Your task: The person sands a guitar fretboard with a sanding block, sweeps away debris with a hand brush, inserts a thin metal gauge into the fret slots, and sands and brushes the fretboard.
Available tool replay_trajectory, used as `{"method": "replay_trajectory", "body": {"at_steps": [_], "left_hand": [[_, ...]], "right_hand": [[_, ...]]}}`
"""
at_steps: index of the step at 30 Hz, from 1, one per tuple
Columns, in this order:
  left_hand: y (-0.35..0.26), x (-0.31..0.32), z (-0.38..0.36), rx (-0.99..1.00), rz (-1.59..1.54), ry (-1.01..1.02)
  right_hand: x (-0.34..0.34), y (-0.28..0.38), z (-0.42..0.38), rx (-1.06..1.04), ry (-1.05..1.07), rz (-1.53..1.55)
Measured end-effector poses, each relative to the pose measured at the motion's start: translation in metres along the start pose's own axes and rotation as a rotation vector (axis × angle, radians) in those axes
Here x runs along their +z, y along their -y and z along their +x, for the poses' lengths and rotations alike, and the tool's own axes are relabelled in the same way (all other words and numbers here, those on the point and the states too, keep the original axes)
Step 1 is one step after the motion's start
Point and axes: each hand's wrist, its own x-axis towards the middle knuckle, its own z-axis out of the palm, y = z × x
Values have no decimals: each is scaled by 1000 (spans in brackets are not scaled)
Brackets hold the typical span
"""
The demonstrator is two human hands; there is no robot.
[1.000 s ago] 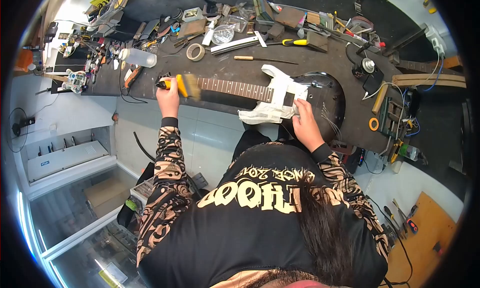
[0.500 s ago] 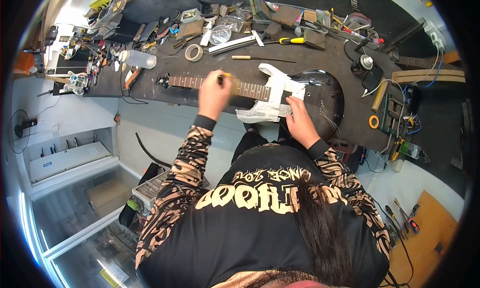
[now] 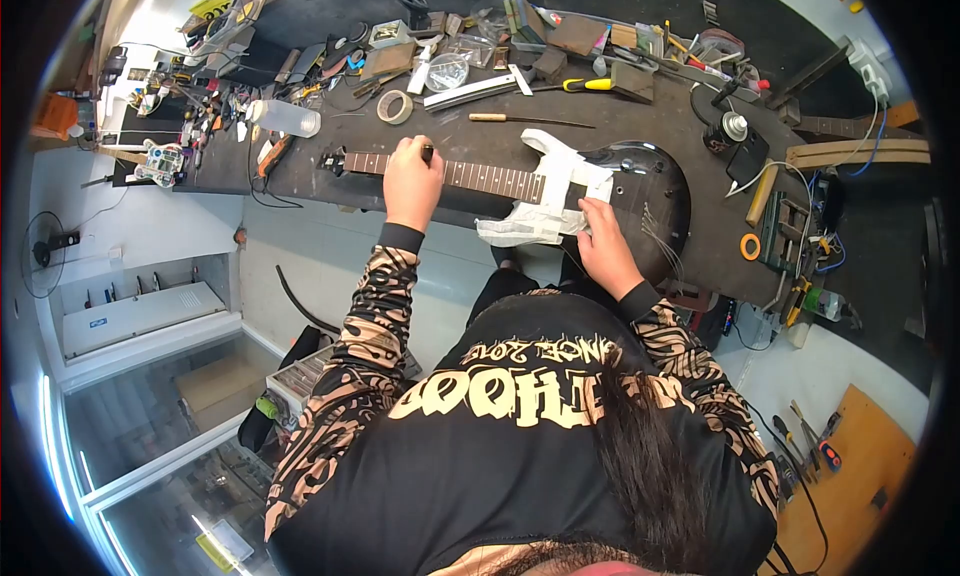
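A black electric guitar (image 3: 655,191) lies across the workbench, its neck (image 3: 490,179) toward the left. Pale masking tape (image 3: 555,168) covers part of the body around the neck's end. My left hand (image 3: 411,181) is closed over the neck, gripping a small object with a dark end (image 3: 427,154); the rest of it is hidden by the fingers. On the body, beside the tape, rests my right hand (image 3: 607,246) with its fingers stretched out and nothing held. Loose strings (image 3: 658,238) curl from the body to the right of that hand.
Behind the guitar are a tape roll (image 3: 394,107), a thin wooden-handled tool (image 3: 488,118), a metal square (image 3: 470,93) and a yellow-handled tool (image 3: 588,84). A plastic bottle (image 3: 284,118) lies at the left; a black can (image 3: 733,128) stands at the right.
My left hand has moved left along the neck, and its motion blur is gone. My right hand stays on the guitar body. The whole view has shifted slightly.
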Motion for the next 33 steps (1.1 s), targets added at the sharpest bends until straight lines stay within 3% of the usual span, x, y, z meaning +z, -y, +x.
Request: {"method": "replay_trajectory", "body": {"at_steps": [3, 5, 6, 9, 10, 11, 12, 13, 14, 15, 17, 18, 23, 28, 33], "left_hand": [[-45, 26, -27, -32, -521, 38], [-81, 37, -43, -216, -943, 399], [-89, 42, -48, -355, -1147, 451], [-36, 50, -36, -345, -892, 305], [-9, 35, -26, -498, -815, 308], [12, 21, -22, -419, -556, 101], [39, 9, -18, -86, -229, -179], [55, -18, -14, -8, 139, -126], [77, -30, -15, 12, 197, -196], [93, -43, -12, -69, 12, -244], [107, -63, -21, -426, -362, -213], [120, -62, -26, -480, -541, -213], [120, -66, -64, -458, -640, -349], [168, -93, -62, -463, -637, -417], [233, -131, -42, -412, -497, -429]], "right_hand": [[4, -1, -2, -10, -4, -6], [6, 0, -2, -8, 0, -2], [7, 1, -1, -8, 4, 0], [8, 3, 1, -14, 4, -6], [8, 3, 1, -24, 5, -25], [8, 2, 3, -37, 3, -45], [8, 2, 5, -50, -3, -65], [7, 3, 6, -57, 4, -105], [7, 4, 7, -66, 15, -146], [7, 6, 10, -77, 26, -188], [11, 12, 21, -112, 29, -287], [14, 16, 29, -134, 30, -336], [40, 36, 79, -246, 54, -512], [69, 46, 116, -314, 56, -654], [94, 72, 139, -248, 186, -747]]}}
